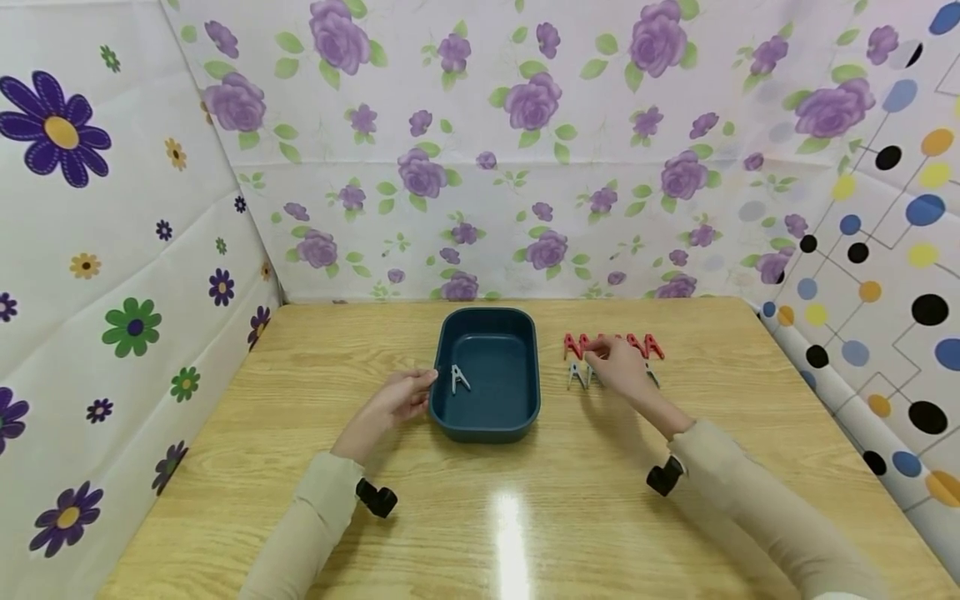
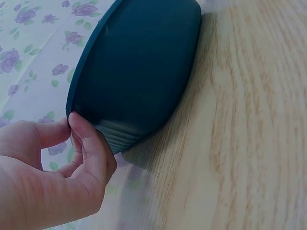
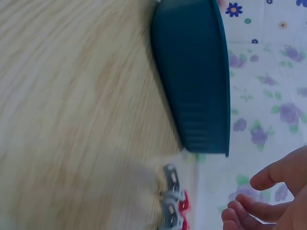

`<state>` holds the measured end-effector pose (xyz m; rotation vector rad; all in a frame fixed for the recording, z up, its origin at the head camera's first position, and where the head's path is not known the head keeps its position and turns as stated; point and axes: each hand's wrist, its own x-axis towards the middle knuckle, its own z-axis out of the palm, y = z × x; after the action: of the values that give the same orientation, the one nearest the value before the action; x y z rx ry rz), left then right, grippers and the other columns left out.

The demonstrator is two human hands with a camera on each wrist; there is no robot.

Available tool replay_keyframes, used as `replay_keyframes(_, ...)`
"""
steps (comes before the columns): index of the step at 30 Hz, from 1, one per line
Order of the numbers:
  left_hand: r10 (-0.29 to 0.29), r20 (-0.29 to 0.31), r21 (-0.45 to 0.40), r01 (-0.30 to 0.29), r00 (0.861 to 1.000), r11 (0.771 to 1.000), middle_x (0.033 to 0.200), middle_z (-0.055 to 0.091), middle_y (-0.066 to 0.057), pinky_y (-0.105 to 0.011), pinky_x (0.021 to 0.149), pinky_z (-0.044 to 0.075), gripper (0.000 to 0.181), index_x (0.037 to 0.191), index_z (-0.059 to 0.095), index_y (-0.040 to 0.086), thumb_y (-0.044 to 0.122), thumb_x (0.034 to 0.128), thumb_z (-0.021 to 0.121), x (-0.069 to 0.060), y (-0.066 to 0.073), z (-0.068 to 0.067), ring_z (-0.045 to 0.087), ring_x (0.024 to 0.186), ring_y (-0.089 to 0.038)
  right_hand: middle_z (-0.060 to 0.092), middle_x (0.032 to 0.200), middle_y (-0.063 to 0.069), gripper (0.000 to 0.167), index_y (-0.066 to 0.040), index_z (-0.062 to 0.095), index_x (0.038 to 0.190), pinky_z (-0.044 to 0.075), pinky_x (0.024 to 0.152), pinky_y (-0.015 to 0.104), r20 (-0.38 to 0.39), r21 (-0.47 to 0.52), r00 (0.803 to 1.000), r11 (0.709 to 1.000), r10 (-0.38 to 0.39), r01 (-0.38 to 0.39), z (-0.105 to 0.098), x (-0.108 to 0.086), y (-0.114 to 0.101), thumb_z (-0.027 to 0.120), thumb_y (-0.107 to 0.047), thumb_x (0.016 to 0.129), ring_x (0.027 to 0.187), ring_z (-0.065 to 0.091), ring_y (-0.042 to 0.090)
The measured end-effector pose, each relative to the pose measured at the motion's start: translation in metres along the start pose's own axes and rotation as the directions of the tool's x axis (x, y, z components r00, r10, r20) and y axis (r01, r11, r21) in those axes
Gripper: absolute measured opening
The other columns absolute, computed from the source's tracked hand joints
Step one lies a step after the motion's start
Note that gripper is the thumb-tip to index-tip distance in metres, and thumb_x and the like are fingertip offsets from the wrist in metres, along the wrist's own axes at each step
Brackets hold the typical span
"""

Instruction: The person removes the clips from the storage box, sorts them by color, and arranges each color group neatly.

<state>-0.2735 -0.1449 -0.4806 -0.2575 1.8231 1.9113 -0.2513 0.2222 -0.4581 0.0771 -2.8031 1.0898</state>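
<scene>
A dark teal plastic bin (image 1: pixel 498 383) stands on the table with one grey clothespin (image 1: pixel 460 379) lying inside near its left wall. My left hand (image 1: pixel 401 396) pinches the bin's left rim between thumb and fingers, and the left wrist view shows this grip on the rim (image 2: pixel 70 98) closely. Right of the bin, my right hand (image 1: pixel 618 367) hovers over a row of grey clothespins (image 1: pixel 576 375), hiding some of them. In the right wrist view its thumb and fingers (image 3: pixel 266 177) are apart, with nothing between them. Red clothespins (image 1: pixel 652 346) lie in a row behind the grey ones.
The wooden table (image 1: pixel 480 517) carries the bin and both clothespin rows. A flowered cloth (image 1: pixel 480 225) hangs behind it, with patterned cloths at the left and right sides. Each wrist wears a small black camera (image 1: pixel 377 498).
</scene>
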Motion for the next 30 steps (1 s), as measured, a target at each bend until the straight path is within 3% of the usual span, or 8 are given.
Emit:
replay_keyframes(8, 0.002, -0.011, 0.006, -0.002, 1.000, 1.000, 0.087, 0.061, 0.002, -0.021, 0.064, 0.047, 0.043, 0.134, 0.049, -0.001, 0.022, 0.0988, 0.057, 0.000, 0.002, 0.000, 0.055, 0.069, -0.009, 0.070, 0.101, 0.018, 0.024, 0.002, 0.067, 0.109, 0.052, 0.080, 0.044, -0.003, 0.033, 0.989, 0.989, -0.145, 0.145, 0.025, 0.009, -0.038, 0.060, -0.010, 0.090, 0.091, 0.064, 0.030)
replay_keyframes(13, 0.006, -0.009, 0.017, -0.006, 1.000, 1.000, 0.086, 0.060, 0.002, -0.021, 0.064, 0.047, 0.042, 0.133, 0.049, -0.002, 0.022, 0.0991, 0.056, -0.001, 0.001, 0.001, 0.055, 0.068, -0.009, 0.070, 0.104, 0.017, 0.024, 0.001, 0.068, 0.110, 0.053, 0.083, 0.043, 0.042, 0.073, 0.984, 0.983, -0.172, 0.168, 0.038, 0.018, -0.052, 0.064, -0.010, 0.089, 0.093, 0.065, 0.030)
replay_keyframes(16, 0.008, -0.011, 0.018, -0.008, 1.000, 1.000, 0.084, 0.060, 0.003, -0.021, 0.063, 0.047, 0.042, 0.132, 0.049, -0.003, 0.021, 0.0994, 0.056, -0.001, 0.001, 0.001, 0.054, 0.067, -0.009, 0.070, 0.105, 0.016, 0.024, 0.001, 0.068, 0.110, 0.054, 0.081, 0.042, 0.049, 0.079, 0.980, 0.979, -0.191, 0.187, 0.043, 0.022, -0.056, 0.066, -0.010, 0.088, 0.092, 0.065, 0.028)
replay_keyframes(19, 0.006, -0.010, 0.017, -0.006, 1.000, 1.000, 0.082, 0.060, 0.003, -0.021, 0.063, 0.047, 0.042, 0.132, 0.049, -0.004, 0.021, 0.0995, 0.055, -0.002, 0.002, 0.002, 0.054, 0.066, -0.008, 0.071, 0.101, 0.017, 0.021, -0.002, 0.070, 0.107, 0.052, 0.067, 0.036, 0.006, 0.033, 0.975, 0.974, -0.223, 0.223, 0.044, 0.023, -0.064, 0.067, -0.009, 0.087, 0.086, 0.064, 0.028)
replay_keyframes(22, 0.008, -0.006, 0.020, -0.008, 1.000, 1.000, 0.083, 0.060, 0.003, -0.021, 0.064, 0.047, 0.042, 0.133, 0.048, -0.004, 0.021, 0.0998, 0.054, -0.003, 0.003, 0.001, 0.054, 0.067, -0.008, 0.071, 0.097, 0.015, 0.018, -0.004, 0.071, 0.104, 0.052, 0.064, 0.033, -0.008, 0.017, 0.972, 0.971, -0.237, 0.237, 0.044, 0.025, -0.072, 0.068, -0.009, 0.087, 0.083, 0.065, 0.026)
replay_keyframes(30, 0.013, -0.013, 0.012, -0.013, 1.000, 1.000, 0.080, 0.061, 0.003, -0.020, 0.061, 0.047, 0.040, 0.129, 0.051, -0.005, 0.021, 0.0992, 0.056, -0.001, 0.002, 0.003, 0.054, 0.065, -0.008, 0.071, 0.102, 0.015, 0.024, 0.000, 0.069, 0.109, 0.056, 0.079, 0.037, 0.133, 0.054, 0.968, 0.977, -0.213, 0.207, 0.054, 0.032, -0.085, 0.068, -0.012, 0.088, 0.091, 0.068, 0.026)
